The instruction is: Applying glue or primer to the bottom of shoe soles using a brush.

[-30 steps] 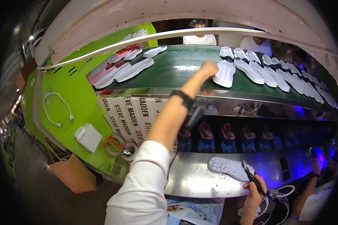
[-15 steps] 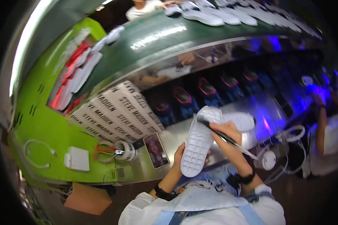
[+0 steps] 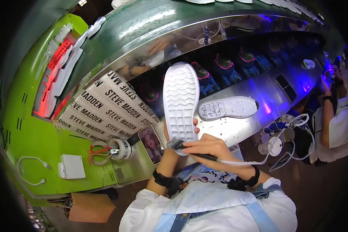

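Observation:
My left hand (image 3: 196, 127) is closed round a white shoe sole (image 3: 180, 96), held with its wavy-and-grid patterned face toward me. Most of that hand is hidden behind the sole, with fingertips showing at its right edge. Between the fingers of my right hand (image 3: 208, 147) is a brush (image 3: 204, 156) with a black handle. Its grey bristles lie at the sole's near end, and a pale tube runs from the handle off to the right. To the right of the held sole, a second white sole (image 3: 229, 108) rests on the metal bench (image 3: 236, 133).
Behind the bench, dark shoes with pink collars (image 3: 224, 62) line a recess. At left stand a printed shoebox (image 3: 104, 110), a phone (image 3: 151, 145), tape rolls (image 3: 123, 149), scissors (image 3: 100, 150) and a white charger (image 3: 72, 167). A co-worker's arm (image 3: 325, 116) is at far right.
The brush has moved from the sole's far part to its near end. The held sole has shifted left and away, turning more upright. My view has tilted, and the second sole is now fully visible.

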Action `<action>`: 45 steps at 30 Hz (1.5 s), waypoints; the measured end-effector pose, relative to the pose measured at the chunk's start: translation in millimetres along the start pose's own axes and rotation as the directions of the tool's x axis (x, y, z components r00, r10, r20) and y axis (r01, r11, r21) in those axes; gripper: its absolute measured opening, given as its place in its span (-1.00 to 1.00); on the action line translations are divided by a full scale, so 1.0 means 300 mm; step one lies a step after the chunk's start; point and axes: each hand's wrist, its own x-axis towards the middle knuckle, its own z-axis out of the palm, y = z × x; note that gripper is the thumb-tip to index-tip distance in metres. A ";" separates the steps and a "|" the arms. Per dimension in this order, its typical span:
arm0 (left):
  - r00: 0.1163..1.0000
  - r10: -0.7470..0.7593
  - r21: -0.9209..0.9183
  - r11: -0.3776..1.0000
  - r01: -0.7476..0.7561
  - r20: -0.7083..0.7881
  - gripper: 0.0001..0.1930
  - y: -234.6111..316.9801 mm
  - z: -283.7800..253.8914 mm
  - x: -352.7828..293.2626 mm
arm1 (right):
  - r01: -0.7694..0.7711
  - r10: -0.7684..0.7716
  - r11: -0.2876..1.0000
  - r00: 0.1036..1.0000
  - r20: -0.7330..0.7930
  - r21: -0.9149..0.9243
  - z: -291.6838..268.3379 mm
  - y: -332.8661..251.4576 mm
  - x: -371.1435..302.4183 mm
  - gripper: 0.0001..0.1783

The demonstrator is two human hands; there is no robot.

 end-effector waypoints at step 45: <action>0.985 -0.074 0.309 0.943 0.120 -0.155 -0.31 -0.062 0.181 0.178 | -0.582 0.489 0.666 0.813 0.316 0.467 -0.099 0.003 -0.030 -0.82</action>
